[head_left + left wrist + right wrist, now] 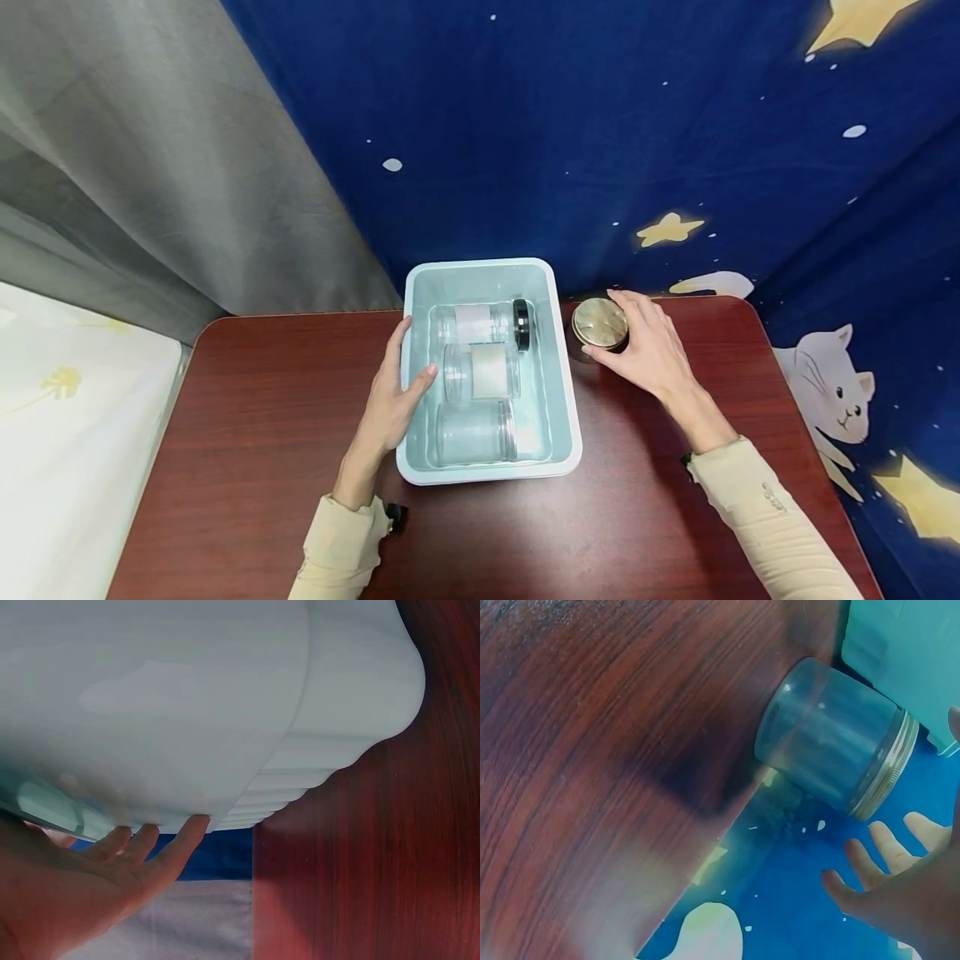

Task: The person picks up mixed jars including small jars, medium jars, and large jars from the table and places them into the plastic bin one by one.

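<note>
A light blue plastic basin point(567, 417) stands on the table with three clear jars inside, lying on their sides. The far jar point(474, 321) has a black lid point(521, 325); the middle jar point(489, 372) bears a pale label; the near jar point(474, 433) is plain. My left hand point(392, 404) holds the basin's left side, its thumb over the rim and its fingers point(176, 851) along the outer wall. Right of the basin, another clear jar point(829, 735) stands upright with a gold lid point(600, 322). My right hand point(647, 343) is at this lid, fingers spread around it with a small gap.
The dark red wooden table point(277, 433) ends just behind the basin and the upright jar. A blue curtain point(525, 133) with stars hangs behind it, and a grey curtain point(187, 150) hangs at the left. White patterned fabric point(60, 442) lies beyond the left table edge.
</note>
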`<state>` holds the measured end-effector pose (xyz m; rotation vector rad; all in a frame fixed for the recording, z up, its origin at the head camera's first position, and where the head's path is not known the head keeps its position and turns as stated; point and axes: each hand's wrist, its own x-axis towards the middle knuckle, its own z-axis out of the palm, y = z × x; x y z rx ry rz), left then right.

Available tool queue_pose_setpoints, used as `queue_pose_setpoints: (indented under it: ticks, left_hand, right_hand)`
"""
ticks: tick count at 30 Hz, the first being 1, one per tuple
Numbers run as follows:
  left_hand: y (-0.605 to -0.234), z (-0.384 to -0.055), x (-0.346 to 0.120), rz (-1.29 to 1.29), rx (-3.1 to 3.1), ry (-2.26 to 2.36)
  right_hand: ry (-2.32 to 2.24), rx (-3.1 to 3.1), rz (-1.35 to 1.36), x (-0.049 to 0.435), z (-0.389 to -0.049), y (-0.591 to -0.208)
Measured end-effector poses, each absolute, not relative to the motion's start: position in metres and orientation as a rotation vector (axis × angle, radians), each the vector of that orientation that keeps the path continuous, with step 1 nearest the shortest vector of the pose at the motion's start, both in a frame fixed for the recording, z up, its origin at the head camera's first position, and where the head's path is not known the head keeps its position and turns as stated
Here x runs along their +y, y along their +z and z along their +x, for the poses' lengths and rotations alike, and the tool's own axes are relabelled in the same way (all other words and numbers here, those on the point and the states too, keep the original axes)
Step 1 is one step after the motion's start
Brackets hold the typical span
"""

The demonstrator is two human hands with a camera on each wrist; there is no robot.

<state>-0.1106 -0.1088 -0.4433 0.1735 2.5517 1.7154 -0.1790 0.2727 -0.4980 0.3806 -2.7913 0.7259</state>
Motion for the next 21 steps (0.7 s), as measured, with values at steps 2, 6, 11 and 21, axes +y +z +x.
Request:
queue_pose_setpoints:
  ticks: [2, 6, 11, 21]
  left_hand:
    - [-0.443, -0.111, -0.109, 0.18, 2.551, 1.717]
    - [-0.444, -0.111, -0.109, 0.188, 2.542, 1.726]
    - [-0.444, -0.112, -0.109, 0.185, 2.534, 1.727]
    - [-0.443, -0.111, -0.109, 0.174, 2.524, 1.744]
  right_hand:
    - [0.733, -2.794, 0.376, 0.272, -0.18, -0.499]
    - [0.749, -2.806, 0.36, 0.273, -0.18, -0.502]
    - [0.77, -2.829, 0.315, 0.275, -0.181, -0.507]
    - [0.767, -2.849, 0.281, 0.278, -0.183, -0.517]
